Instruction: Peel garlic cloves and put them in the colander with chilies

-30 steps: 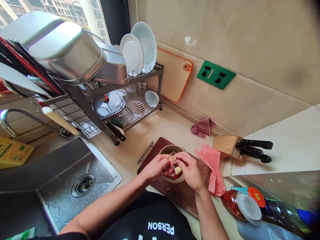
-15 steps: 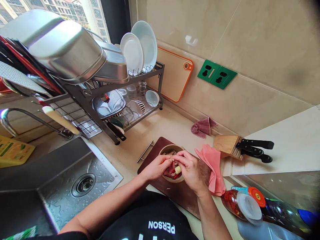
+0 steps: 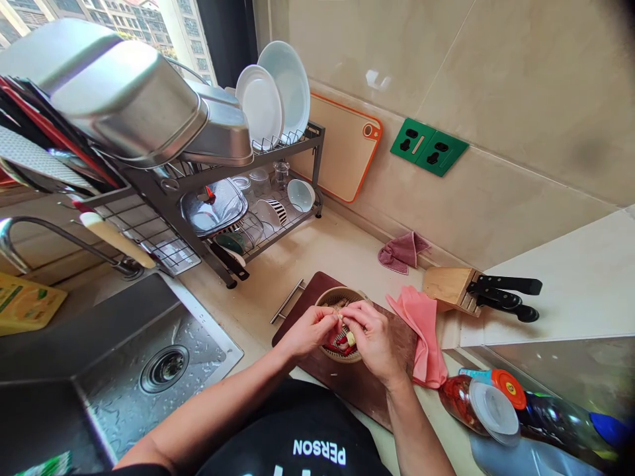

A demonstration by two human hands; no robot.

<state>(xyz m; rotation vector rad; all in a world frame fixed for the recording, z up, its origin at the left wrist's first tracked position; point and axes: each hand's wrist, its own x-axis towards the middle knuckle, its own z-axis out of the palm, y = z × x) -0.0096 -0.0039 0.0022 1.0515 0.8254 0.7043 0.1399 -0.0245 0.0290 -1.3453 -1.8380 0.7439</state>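
Over a beige colander basket, my left hand and my right hand meet fingertip to fingertip. Both pinch a small pale piece, possibly a garlic clove, mostly hidden by the fingers. Red chili peppers lie in the basket below, with a pale yellow chunk close to my right fingers. Some brownish pieces at the far side of the basket are partly covered by my hands. Under the basket is a dark red-brown cutting board with a metal handle.
On the left are a wet sink and a loaded dish rack. A pink cloth touches the board's right side, near a knife block. Jars and bottles crowd the lower right. A mauve rag lies by the wall.
The fingers of both hands have shifted slightly around the small pale piece, still above the basket. The whole view has moved a little.
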